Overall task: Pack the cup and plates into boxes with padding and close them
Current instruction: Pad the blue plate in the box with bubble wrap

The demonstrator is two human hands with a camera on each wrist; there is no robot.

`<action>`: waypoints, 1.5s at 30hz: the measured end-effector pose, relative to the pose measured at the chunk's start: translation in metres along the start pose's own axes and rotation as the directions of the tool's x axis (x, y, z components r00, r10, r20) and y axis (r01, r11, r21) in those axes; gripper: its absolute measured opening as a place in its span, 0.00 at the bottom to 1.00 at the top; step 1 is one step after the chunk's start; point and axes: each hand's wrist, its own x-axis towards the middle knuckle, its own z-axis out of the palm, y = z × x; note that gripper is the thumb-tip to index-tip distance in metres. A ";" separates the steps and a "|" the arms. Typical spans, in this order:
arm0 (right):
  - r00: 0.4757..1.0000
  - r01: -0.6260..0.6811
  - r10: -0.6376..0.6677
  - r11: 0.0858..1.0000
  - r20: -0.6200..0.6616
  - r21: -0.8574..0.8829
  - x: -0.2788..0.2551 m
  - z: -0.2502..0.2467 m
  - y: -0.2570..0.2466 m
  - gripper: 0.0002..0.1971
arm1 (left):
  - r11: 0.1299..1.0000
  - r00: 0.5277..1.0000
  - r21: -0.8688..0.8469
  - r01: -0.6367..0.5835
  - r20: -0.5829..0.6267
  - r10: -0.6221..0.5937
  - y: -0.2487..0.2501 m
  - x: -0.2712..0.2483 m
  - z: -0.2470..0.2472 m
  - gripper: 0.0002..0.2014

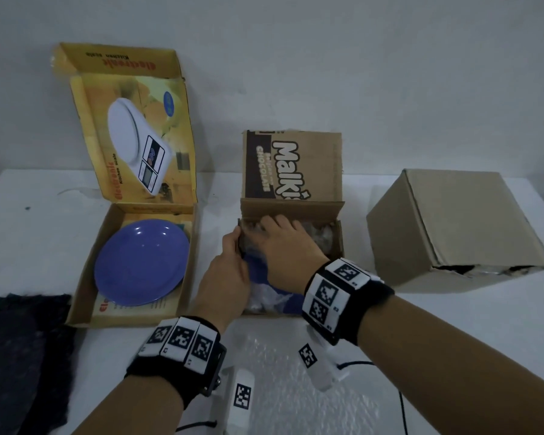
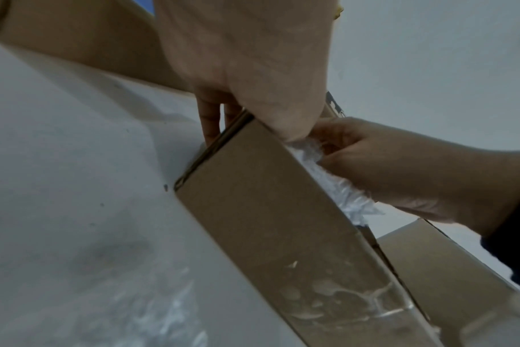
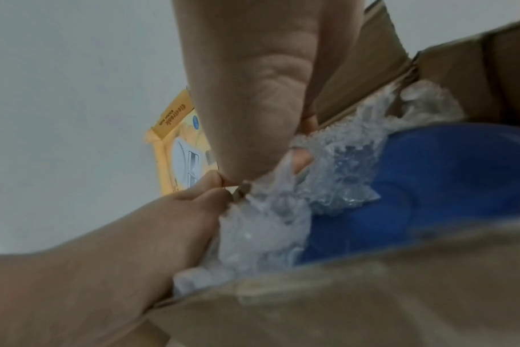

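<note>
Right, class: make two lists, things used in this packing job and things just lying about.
In use:
- brown Malkist cardboard box
- blue plate inside it
- crumpled clear bubble wrap
- left hand, right hand

Lying about:
- dark fabric
- closed plain cardboard box

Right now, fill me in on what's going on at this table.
A person is packing dishes. Both hands work at the open brown Malkist cardboard box: the left hand grips its left wall while the right hand tucks clear bubble wrap around a dark blue dish inside. To the left, a purple round plate lies unpadded in the open yellow kitchen-scale box. A plain brown cardboard box sits at the right.
</note>
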 end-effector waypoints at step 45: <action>0.978 -0.181 0.106 0.857 0.179 0.483 -0.069 0.001 0.012 0.11 | 0.996 0.998 0.087 0.010 -0.069 -0.004 -0.011 0.004 0.006 0.25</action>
